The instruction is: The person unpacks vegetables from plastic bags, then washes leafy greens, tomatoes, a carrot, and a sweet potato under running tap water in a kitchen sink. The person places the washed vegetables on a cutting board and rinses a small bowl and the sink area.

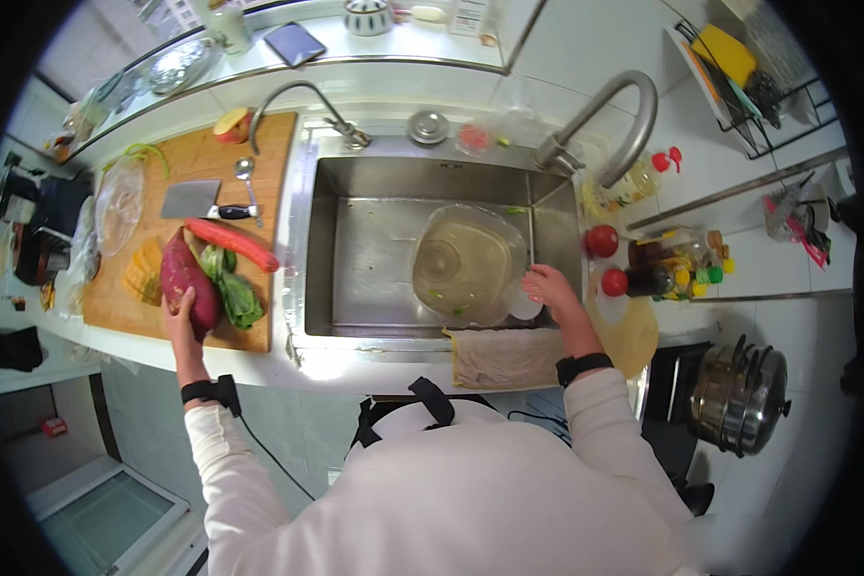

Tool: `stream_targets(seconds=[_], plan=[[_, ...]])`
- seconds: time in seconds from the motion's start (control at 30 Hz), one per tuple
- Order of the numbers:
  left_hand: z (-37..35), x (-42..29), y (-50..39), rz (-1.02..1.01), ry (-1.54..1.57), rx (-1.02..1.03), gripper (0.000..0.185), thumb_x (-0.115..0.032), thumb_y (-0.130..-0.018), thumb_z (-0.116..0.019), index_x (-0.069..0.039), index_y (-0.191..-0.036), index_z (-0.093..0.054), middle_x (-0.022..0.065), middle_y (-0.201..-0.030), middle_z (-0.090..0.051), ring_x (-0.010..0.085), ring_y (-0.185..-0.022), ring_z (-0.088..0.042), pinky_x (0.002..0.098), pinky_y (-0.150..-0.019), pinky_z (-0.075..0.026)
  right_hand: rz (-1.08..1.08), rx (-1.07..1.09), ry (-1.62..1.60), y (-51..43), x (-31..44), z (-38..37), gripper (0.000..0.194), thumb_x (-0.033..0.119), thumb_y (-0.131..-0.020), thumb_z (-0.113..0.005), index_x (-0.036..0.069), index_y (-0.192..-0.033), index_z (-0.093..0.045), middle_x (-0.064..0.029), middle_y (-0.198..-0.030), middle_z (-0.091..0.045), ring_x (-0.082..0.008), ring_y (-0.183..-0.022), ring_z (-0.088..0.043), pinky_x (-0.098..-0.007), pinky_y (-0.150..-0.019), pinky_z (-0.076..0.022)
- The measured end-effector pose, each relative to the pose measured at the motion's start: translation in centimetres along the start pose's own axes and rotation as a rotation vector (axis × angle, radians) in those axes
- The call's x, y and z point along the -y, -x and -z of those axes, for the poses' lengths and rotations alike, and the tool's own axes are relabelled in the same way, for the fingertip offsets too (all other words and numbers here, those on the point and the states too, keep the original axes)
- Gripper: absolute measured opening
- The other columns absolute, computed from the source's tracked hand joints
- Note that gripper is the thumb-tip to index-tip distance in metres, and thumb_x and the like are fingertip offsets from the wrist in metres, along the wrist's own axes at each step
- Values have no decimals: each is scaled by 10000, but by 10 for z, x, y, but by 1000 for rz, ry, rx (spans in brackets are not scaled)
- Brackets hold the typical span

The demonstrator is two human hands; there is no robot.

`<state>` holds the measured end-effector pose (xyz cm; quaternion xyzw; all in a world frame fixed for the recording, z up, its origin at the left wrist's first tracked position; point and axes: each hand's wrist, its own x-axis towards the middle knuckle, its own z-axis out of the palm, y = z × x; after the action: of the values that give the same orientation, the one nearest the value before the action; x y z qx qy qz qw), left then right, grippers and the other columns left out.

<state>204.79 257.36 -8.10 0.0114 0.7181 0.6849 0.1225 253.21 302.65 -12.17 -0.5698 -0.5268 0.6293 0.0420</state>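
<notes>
My left hand [180, 317] grips the lower end of a large purple-skinned sweet potato [191, 277] on the wooden cutting board [248, 165]. Beside it lie a peeled carrot [237, 245], a leafy green vegetable [237, 291] and orange ridged slices [144, 272]. A cleaver [194, 200] rests farther back, near a metal measuring spoon [246, 173]. Over the right side of the steel sink [367, 259] is my right hand [547, 288], its fingers bent; whether they hold anything is unclear. Close to it, a clear plastic basin [468, 266] contains water and green scraps. A white round thing [525, 306] shows below that hand.
Two faucets, a slim one [288, 86] and a thick one [641, 108], arch behind the sink. A cloth [504, 358] hangs over its front edge. Tomatoes [602, 240] and bottles [669, 252] stand to the right, with a steamer pot [741, 399] beyond. A cut apple [232, 126] sits on the board.
</notes>
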Motion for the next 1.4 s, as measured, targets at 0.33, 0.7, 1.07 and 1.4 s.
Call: stream_targets(seconds=[0.33,0.7,1.07,1.4], plan=[[29,22,-29,-101,-615,-227,595,-349,-915,-546,89,-1297,-420,236,-1236,-525,297,-1090,-537,353,-937,-414,-332,-99,210,-56,-52,-13,520,301,-811,-609,86,-1267,-482,-132,-1041,-569,-242,-839,-573,-381,-690,-501],[-115,-22,133,-397,-378,69,295,-83,-930,-535,18,-1207,-529,86,-1168,-571,142,-1029,-548,250,-886,-429,-358,-33,323,-99,-92,-35,304,157,-823,-589,66,-1109,-545,-113,-867,-588,-260,-698,-595,-418,-618,-532],[-190,-38,198,-128,-366,422,201,-126,-925,-564,16,-1054,-625,76,-1004,-629,141,-943,-602,246,-853,-458,130,-257,635,-85,-73,-40,501,167,-826,-542,39,-1289,-398,-205,-783,-649,-312,-588,-644,-405,-544,-504],[-187,-31,206,-105,-374,445,209,-149,-925,-570,21,-1024,-641,73,-940,-647,135,-895,-607,238,-798,-465,290,-63,838,-35,39,-79,814,131,-795,-536,87,-1467,-78,-190,-767,-641,-374,-681,-620,-459,-633,-491]])
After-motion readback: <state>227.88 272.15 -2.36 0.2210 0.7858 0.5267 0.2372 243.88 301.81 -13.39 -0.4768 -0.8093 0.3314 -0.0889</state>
